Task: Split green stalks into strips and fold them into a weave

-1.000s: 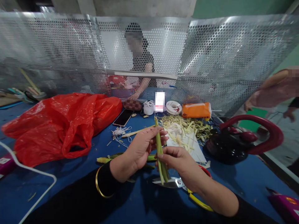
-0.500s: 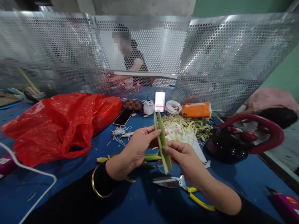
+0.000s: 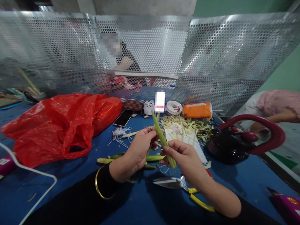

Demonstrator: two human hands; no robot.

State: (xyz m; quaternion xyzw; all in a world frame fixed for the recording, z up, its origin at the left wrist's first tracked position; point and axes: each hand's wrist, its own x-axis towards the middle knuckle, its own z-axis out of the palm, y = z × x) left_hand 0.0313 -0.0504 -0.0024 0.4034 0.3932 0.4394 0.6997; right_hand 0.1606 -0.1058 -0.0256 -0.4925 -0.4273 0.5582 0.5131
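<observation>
A folded green leaf strip [image 3: 161, 134], like a piece of husk or stalk, is held tilted over the table. My left hand [image 3: 139, 148] is closed near its upper part, thumb against fingertips, and a second thin strip seems to pass behind these fingers. My right hand [image 3: 184, 156] pinches the strip lower down between thumb and fingers. Beneath my hands, more green leaf pieces [image 3: 112, 158] lie on the blue table [image 3: 140, 206]. Scissors with yellow handles [image 3: 168, 182] rest below my right hand, their handles partly under my forearm.
A red plastic bag [image 3: 63, 125] lies left, with a phone [image 3: 124, 118] beside it. Behind the hands are shredded plant bits [image 3: 201, 126], a white ribbon roll [image 3: 174, 107] and an orange packet [image 3: 197, 110]. A dark kettle [image 3: 227, 147] stands right. People are beyond the perforated screen [image 3: 150, 50] and at right.
The upper ends of the strips have shifted left and crossed, and the left strip has dropped behind my left hand. The people at the back and at right have moved.
</observation>
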